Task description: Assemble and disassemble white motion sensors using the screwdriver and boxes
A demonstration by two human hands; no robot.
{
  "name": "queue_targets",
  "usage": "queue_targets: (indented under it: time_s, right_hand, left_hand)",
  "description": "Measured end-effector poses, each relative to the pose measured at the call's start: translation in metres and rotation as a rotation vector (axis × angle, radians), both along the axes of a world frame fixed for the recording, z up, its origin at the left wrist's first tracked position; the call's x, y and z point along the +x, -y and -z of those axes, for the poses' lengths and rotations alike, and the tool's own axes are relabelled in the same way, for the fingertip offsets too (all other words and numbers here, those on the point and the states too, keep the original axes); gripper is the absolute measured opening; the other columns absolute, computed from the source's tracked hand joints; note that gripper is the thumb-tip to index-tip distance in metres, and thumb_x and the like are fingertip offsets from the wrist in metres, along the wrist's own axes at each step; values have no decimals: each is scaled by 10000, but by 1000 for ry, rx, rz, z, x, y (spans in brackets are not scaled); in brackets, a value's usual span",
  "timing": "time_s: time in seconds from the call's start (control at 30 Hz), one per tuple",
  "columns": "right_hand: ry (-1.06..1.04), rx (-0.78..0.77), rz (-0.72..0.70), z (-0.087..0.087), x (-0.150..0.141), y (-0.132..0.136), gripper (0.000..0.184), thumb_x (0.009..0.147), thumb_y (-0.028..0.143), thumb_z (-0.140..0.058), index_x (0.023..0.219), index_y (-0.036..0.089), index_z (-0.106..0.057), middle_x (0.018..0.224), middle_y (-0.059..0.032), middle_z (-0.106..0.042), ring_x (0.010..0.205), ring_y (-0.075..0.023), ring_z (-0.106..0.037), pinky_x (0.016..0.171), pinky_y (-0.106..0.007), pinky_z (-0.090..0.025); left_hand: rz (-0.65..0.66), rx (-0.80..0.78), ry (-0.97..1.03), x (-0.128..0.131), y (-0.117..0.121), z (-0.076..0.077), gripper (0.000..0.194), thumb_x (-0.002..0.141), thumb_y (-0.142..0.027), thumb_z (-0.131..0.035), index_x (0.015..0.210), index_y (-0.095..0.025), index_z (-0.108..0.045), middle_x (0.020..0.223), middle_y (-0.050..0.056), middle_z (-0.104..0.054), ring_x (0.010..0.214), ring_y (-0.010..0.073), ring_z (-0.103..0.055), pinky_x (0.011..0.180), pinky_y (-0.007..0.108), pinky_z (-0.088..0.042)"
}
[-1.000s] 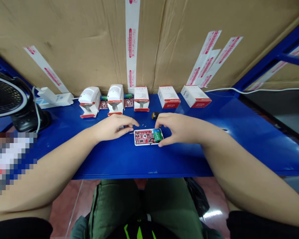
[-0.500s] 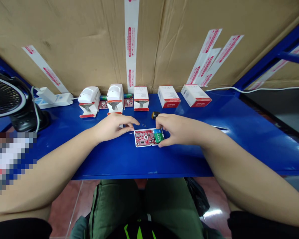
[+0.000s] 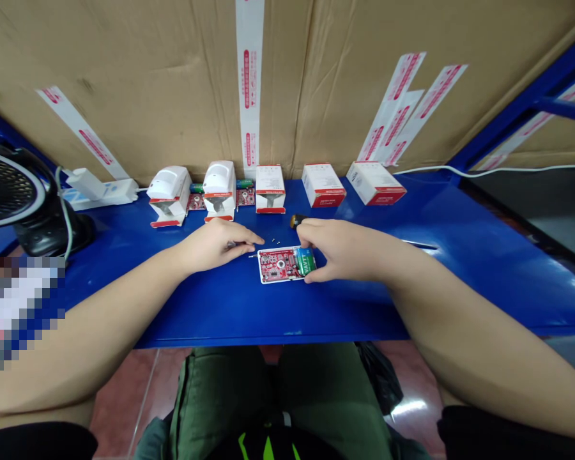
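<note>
A red circuit board lies in a shallow white housing on the blue table, with a green and blue battery at its right end. My right hand is closed on that end, its thumb at the near edge and its fingers at the far edge. A thin metal rod sticks out on the left of the housing. Just left of the board, my left hand has thumb and index finger closed toward each other; whatever is between them is too small to tell. Small screws lie beyond the board.
A dark handle with an orange end lies partly behind my right hand. White detector covers rest on opened boxes, with more boards beside them. Closed boxes, a power strip and a black fan line the back.
My left hand has drawn back slightly to the left, away from the screws, with its fingertips closer together. My right hand stays on the board's housing.
</note>
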State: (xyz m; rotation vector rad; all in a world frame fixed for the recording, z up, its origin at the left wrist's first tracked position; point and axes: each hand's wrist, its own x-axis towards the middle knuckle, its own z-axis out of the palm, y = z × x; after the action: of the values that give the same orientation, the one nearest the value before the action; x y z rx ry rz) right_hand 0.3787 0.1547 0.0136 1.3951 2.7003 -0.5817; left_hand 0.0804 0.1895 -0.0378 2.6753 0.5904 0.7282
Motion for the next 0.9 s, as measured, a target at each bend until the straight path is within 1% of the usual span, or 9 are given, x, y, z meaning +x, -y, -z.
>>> queue_targets:
  time_s: [0.17, 0.27, 0.4, 0.5, 0.57, 0.6, 0.7, 0.77, 0.9]
  right_hand:
    - [-5, -7, -36, -2, 3, 0, 337, 816, 258, -888, 850, 244, -553, 975, -37, -673, 820, -217, -604, 748, -352, -418]
    - [-33, 13, -65, -1, 5, -2, 287, 806, 271, -884, 927, 245, -625, 993, -42, -711, 827, -231, -631, 755, -361, -441]
    - [-65, 32, -83, 3, 8, -3, 388, 801, 259, -890, 1144, 242, -710, 1163, -75, -754, 983, -283, -713, 837, -379, -503]
    - [-73, 24, -108, 6, 8, -5, 398, 819, 222, -881, 1187, 221, -731, 1230, -100, -740, 1092, -308, -731, 921, -392, -522]
    - [-84, 17, -119, 7, 8, -5, 379, 818, 201, -877, 1167, 211, -731, 1213, -100, -731, 1096, -306, -730, 936, -390, -524]
    - [-92, 20, -118, 8, 8, -5, 377, 814, 195, -878, 1159, 210, -729, 1204, -98, -728, 1091, -303, -728, 934, -387, -523]
    - [-108, 40, -108, 9, 7, -5, 375, 804, 187, -870, 1145, 212, -719, 1174, -87, -721, 1044, -287, -717, 897, -374, -516]
    - [-111, 53, -116, 9, 8, -4, 349, 803, 185, -860, 1116, 212, -707, 1143, -78, -714, 998, -272, -703, 866, -364, -503]
    - [-139, 82, -154, 10, 9, -5, 289, 801, 197, -846, 1017, 227, -656, 1089, -61, -691, 934, -249, -663, 819, -356, -479]
  left_hand:
    - [-16, -35, -52, 1, 1, -3, 206, 1106, -229, -675, 1066, -197, -875, 993, 79, -895, 848, 189, -865, 921, 317, -720]
    - [-10, -50, -50, 1, 2, -5, 213, 1106, -243, -671, 1051, -203, -873, 976, 75, -894, 842, 195, -866, 912, 322, -725]
    - [-16, -51, -37, 3, 4, -5, 264, 1101, -192, -610, 1143, -211, -869, 1085, 94, -905, 981, 219, -889, 973, 356, -732]
    - [17, -35, 3, 6, 7, -5, 298, 1107, -183, -573, 1222, -198, -847, 1249, 129, -885, 1154, 243, -873, 1053, 398, -720]
    - [64, -51, 2, 9, 9, -3, 265, 1109, -276, -655, 1295, -191, -823, 1303, 151, -868, 1199, 263, -860, 1070, 414, -714]
    - [89, -59, -5, 11, 10, -2, 300, 1087, -347, -730, 1328, -188, -811, 1309, 161, -863, 1202, 277, -857, 1072, 422, -712]
    - [128, -49, -35, 16, 13, 2, 556, 943, -503, -928, 1367, -172, -788, 1302, 182, -855, 1201, 322, -849, 1078, 460, -704]
    - [109, -28, -50, 18, 14, 5, 608, 890, -520, -975, 1350, -167, -790, 1280, 178, -857, 1192, 333, -847, 1062, 473, -703]
    - [58, -19, -73, 19, 15, 7, 551, 892, -503, -974, 1314, -192, -804, 1228, 142, -873, 1128, 312, -856, 1011, 452, -705]
